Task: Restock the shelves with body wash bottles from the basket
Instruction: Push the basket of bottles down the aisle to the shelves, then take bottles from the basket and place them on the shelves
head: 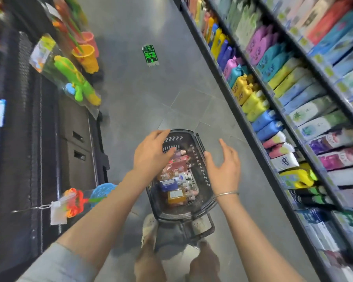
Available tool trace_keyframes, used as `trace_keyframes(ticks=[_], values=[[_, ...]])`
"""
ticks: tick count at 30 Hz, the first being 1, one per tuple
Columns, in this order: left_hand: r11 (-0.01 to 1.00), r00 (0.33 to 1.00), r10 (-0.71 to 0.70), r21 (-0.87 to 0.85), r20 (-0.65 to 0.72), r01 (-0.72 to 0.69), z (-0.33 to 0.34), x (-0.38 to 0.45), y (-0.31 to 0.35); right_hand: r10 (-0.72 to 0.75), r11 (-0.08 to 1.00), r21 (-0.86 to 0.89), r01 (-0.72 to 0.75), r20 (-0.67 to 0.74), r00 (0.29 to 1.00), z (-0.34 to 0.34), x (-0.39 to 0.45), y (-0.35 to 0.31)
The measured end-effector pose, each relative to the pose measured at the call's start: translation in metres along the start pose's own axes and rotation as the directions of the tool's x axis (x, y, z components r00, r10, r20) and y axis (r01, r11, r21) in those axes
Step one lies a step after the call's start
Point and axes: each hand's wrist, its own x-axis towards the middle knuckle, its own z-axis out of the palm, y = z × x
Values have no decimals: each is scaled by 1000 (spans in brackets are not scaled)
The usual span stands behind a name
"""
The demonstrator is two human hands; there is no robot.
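Both hands hung open and held nothing: left hand (153, 152) over the black basket (202, 165), right hand (225, 167) beside its rim. Under them lay roughly ten body wash bottles (176, 166). Right of the grip stood shelves (289, 127), with bare floor (151, 98) ahead.

A dark slotted plastic basket (200, 169) stands on the grey tiled floor (143, 102) just before the person's feet, with small body wash bottles (176, 169) lying inside. The left hand (153, 153) hangs over the basket's far end (the right hand (224, 167) beside its right rim). Stocked metal shelves (289, 110) run along the right; hanging plastic toys (75, 78) on the left.
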Motion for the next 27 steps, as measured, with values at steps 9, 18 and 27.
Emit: trace_keyframes(ticks=[9, 18, 27], values=[[987, 972, 160, -3, 175, -162, -27, 10, -11, 215, 977, 32, -212, -137, 967, 11, -47, -28], [962, 919, 254, 20, 302, -272, -1, 12, 2, 390, 921, 96, -378, -225, 893, -10, -71, -9], [949, 863, 272, 32, 426, -315, 50, 27, -16, 537, 844, 108, -526, -163, 828, 24, -77, 9]])
